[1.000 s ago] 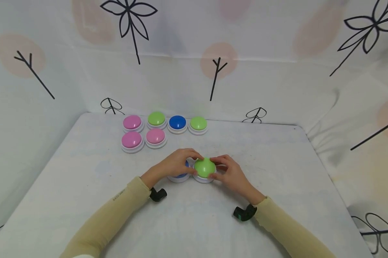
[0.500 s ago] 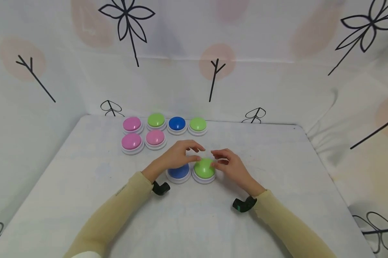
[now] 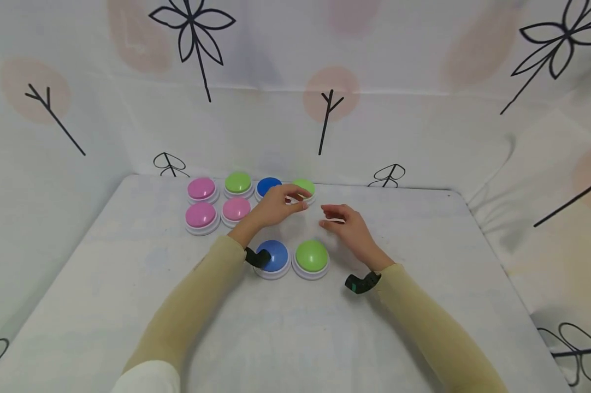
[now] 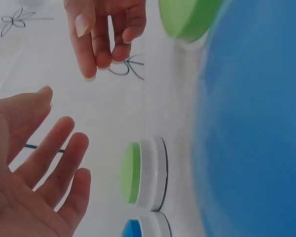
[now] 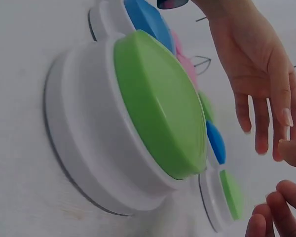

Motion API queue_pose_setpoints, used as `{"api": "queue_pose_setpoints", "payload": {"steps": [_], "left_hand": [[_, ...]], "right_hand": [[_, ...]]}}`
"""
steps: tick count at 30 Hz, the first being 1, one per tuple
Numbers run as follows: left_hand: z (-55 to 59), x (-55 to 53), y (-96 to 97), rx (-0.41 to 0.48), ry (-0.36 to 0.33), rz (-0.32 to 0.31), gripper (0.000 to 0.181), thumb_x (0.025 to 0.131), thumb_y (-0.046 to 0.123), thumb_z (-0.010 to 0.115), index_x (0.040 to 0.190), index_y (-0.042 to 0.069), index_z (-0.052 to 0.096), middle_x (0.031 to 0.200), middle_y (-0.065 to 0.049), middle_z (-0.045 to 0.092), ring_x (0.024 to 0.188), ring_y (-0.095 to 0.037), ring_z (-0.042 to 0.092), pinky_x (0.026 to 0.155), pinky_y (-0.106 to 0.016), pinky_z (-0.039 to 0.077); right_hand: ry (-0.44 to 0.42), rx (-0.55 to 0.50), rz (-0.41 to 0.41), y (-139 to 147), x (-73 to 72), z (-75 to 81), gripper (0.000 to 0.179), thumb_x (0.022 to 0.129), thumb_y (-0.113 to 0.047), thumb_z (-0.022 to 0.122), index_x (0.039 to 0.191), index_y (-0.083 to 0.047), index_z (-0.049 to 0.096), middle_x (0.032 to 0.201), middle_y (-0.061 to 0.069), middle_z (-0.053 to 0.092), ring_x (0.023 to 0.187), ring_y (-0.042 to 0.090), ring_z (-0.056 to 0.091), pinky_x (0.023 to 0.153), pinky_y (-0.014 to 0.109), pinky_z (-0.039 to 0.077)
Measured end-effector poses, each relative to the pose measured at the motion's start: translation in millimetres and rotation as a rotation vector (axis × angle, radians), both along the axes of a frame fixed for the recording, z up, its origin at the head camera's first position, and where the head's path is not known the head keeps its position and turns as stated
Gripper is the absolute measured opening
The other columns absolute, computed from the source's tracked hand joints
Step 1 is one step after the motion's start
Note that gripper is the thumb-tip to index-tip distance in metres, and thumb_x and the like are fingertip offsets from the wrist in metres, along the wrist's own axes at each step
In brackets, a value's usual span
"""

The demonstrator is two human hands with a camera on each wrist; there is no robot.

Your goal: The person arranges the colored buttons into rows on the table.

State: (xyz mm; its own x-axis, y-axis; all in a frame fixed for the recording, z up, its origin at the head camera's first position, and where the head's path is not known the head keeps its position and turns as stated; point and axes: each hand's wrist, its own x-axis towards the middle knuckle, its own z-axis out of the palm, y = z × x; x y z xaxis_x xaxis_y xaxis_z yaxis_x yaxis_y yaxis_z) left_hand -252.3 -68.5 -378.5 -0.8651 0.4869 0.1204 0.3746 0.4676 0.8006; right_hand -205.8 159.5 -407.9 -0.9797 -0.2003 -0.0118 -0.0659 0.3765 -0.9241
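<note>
My left hand (image 3: 279,205) hovers over the back row, partly hiding a blue button (image 3: 267,184) and a green button (image 3: 306,186); its fingers are relaxed and hold nothing. To its right, my right hand (image 3: 347,226) is raised above the table with loosely bent fingers, apart from any button. Nearer to me stand a front blue button (image 3: 277,254), partly covered by the left wrist's black camera, and a front green button (image 3: 312,256). The green one looms large, with its white base (image 5: 96,123), in the right wrist view. Both hands also appear in the left wrist view.
At the back left are pink buttons (image 3: 201,189), a second pink one (image 3: 200,215) and a third (image 3: 236,209) beside my left wrist. Another green button (image 3: 238,183) stands in the back row. A patterned cloth wall (image 3: 261,125) rises behind the white table (image 3: 423,240).
Both hands have let go of the front green button and moved up and away toward the back row. The front green and blue buttons have stayed about where they were.
</note>
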Motion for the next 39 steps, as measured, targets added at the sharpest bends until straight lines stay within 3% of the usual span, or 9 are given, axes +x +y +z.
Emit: {"api": "queue_pose_setpoints", "payload": {"steps": [6,12,19,28,39], "left_hand": [[-3.1,-23.4,-5.8,-0.015,-0.011,0.068,0.033,0.094,0.017,0.070,0.126,0.008,0.067,0.129,-0.005,0.064,0.118,-0.024,0.058,0.101,-0.038,0.047],[-5.8,-48.5,-6.9,-0.113,-0.003,0.093,0.036,0.092,0.017,0.073,0.128,0.013,0.066,0.133,-0.005,0.062,0.125,-0.023,0.054,0.103,-0.038,0.044],[-10.4,-68.0,-9.9,-0.215,-0.067,0.113,0.040,0.091,0.015,0.073,0.130,0.015,0.064,0.139,-0.005,0.057,0.131,-0.024,0.048,0.110,-0.041,0.038],[-12.5,-78.7,-7.6,-0.300,-0.103,0.090,0.048,0.087,0.014,0.078,0.132,0.015,0.064,0.146,-0.010,0.051,0.137,-0.028,0.042,0.115,-0.042,0.031],[-22.4,-81.7,-5.9,-0.286,-0.122,0.086,0.058,0.083,0.011,0.081,0.137,0.015,0.059,0.147,-0.007,0.051,0.138,-0.025,0.042,0.115,-0.040,0.031]], "right_hand": [[-0.037,-0.002,-0.041,-8,-27.1,-0.5,0.050,0.092,-0.020,0.072,0.137,-0.006,0.058,0.133,0.013,0.057,0.124,0.026,0.051,0.106,0.042,0.043],[-0.056,-0.008,-0.065,-12,-51.3,-6.1,0.053,0.091,-0.019,0.071,0.140,-0.005,0.055,0.138,0.011,0.056,0.128,0.026,0.049,0.106,0.043,0.042],[-0.038,0.006,-0.071,-19,-74.5,-14.9,0.053,0.088,-0.014,0.071,0.138,-0.002,0.056,0.137,0.015,0.057,0.127,0.028,0.051,0.105,0.043,0.043],[-0.031,0.078,-0.036,-25,-93.7,-24.2,0.056,0.086,-0.014,0.075,0.138,-0.004,0.058,0.138,0.014,0.057,0.127,0.028,0.052,0.104,0.040,0.045],[-0.032,0.134,-0.050,-27,-99.0,-27.0,0.057,0.087,-0.013,0.077,0.139,-0.003,0.057,0.135,0.016,0.058,0.124,0.029,0.054,0.101,0.041,0.047]]}}
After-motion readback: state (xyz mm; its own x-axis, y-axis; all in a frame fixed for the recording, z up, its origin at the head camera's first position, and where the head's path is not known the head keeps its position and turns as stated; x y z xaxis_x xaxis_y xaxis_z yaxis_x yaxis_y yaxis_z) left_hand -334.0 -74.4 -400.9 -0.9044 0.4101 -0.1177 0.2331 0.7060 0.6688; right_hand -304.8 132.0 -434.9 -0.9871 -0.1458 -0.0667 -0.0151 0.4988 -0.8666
